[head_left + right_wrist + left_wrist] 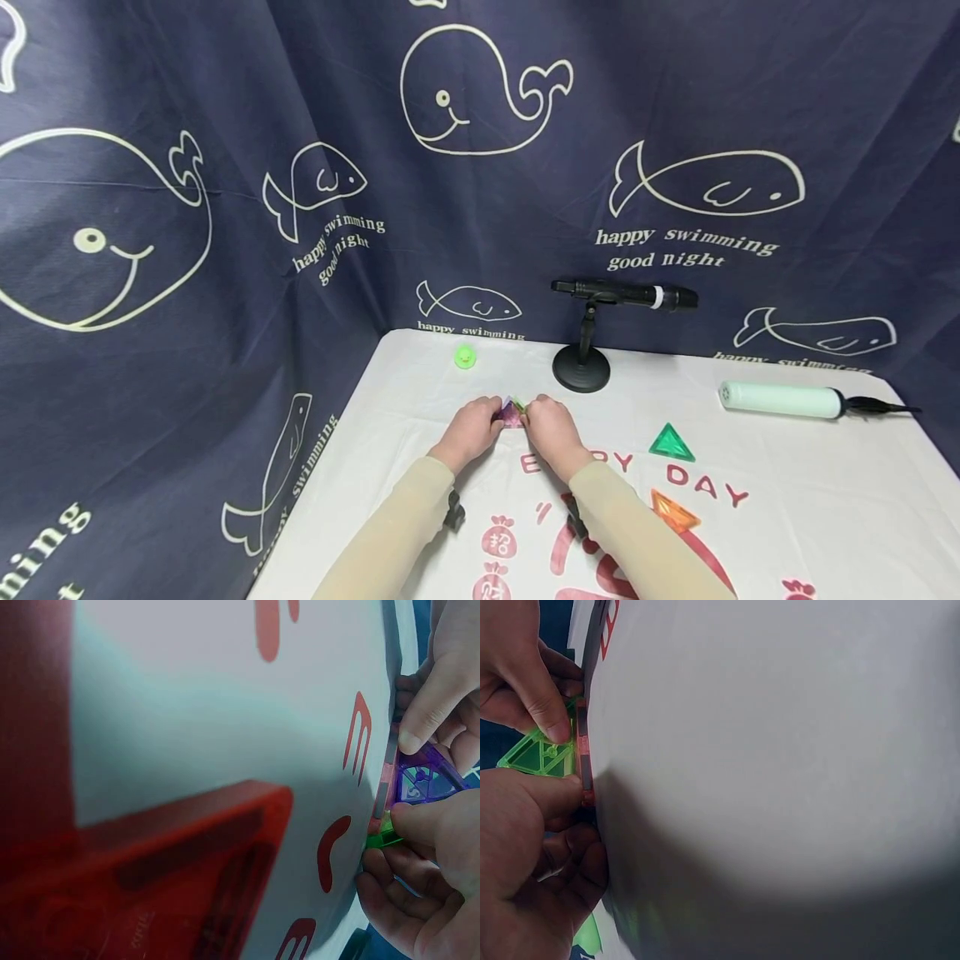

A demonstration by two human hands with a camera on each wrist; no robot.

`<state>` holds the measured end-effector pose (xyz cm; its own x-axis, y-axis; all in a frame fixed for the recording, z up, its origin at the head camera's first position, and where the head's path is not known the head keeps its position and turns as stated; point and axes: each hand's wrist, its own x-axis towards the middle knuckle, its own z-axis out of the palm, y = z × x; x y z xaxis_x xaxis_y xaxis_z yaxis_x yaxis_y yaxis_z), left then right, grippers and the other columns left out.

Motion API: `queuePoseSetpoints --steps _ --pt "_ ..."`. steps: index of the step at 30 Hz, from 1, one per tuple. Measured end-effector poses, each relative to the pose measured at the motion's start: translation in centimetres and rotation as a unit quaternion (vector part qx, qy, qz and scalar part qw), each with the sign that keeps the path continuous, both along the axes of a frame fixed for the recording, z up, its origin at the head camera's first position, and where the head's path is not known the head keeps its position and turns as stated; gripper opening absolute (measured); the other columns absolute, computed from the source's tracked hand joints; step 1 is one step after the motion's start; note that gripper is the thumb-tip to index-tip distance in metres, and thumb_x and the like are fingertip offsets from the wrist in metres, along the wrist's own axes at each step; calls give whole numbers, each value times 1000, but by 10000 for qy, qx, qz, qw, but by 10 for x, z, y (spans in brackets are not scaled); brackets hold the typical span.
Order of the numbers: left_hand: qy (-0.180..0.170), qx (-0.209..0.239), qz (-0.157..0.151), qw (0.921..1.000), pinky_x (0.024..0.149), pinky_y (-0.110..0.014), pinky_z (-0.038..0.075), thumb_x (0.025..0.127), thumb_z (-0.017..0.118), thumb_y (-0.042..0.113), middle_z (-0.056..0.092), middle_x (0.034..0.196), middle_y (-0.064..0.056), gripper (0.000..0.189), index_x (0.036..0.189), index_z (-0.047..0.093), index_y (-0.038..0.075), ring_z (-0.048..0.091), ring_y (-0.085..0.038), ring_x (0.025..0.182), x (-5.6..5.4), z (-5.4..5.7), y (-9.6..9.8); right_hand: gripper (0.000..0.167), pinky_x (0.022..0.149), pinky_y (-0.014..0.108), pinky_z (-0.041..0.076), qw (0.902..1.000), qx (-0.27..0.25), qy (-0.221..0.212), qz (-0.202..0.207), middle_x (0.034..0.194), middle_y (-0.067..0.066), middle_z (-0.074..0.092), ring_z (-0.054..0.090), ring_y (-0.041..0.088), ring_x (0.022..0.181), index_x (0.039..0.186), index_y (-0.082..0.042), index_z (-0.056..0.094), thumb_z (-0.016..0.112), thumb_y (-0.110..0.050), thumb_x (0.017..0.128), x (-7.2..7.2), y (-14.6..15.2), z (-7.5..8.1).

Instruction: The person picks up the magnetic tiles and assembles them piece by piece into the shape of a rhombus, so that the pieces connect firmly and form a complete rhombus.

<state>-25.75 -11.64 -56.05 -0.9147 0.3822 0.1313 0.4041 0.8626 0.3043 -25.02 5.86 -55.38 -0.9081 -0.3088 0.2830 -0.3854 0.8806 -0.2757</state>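
Note:
Both hands meet at a small group of translucent magnetic tiles on the table. A pink-red tile (583,746) lies low along the cloth. My left hand (472,429) pinches a purple triangular tile (424,780), its thumb on the tile's edge in the right wrist view. On the other side my right hand (551,425) pinches a light green triangular tile (536,757), thumb and fingers at its edge. Both triangles rise from the pink-red tile and lean toward each other. The fingers hide parts of the joined edges.
A green triangular tile (672,442) and an orange one (675,511) lie flat to the right. A microphone (630,294) on a black stand (581,368) stands behind the hands. A round green smiley toy (465,357) is back left; a mint hand pump (780,400) lies back right.

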Motion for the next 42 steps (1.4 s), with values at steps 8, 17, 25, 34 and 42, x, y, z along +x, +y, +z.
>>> queuePoseSetpoints --steps 8,17,25,34,42 --pt "-29 86 131 9999 70 -36 50 99 73 18 55 80 2 15 93 61 11 55 -15 74 1 -2 5 15 69 44 54 9999 -34 -148 -1 71 5 53 63 25 68 79 -4 76 80 -12 92 0 5 1" --pt "63 511 203 9985 72 -36 52 95 78 17 60 84 0 16 97 64 9 59 -16 77 4 -3 2 13 70 45 55 9997 -119 -224 70 75 5 56 64 26 70 84 -4 75 79 -13 93 2 8 1" --pt "79 640 391 9972 70 -35 52 94 79 17 60 84 0 21 106 67 6 57 -15 75 5 -5 -2 17 76 47 56 9971 -577 -487 120 85 6 61 67 27 77 103 -4 76 78 -19 95 8 11 3" --pt "-97 786 567 9952 77 -37 56 97 75 20 65 95 -5 38 128 62 2 63 -18 81 10 0 -2 33 89 47 56 9974 -476 -522 159 106 11 70 71 29 99 123 -3 73 73 -26 98 12 31 4" --pt "189 786 520 9954 71 -36 55 98 74 22 55 103 -3 37 123 50 9 60 -17 76 22 0 2 33 92 50 55 9975 -588 -397 -55 111 14 71 70 32 104 122 -1 74 74 -22 97 16 69 3"
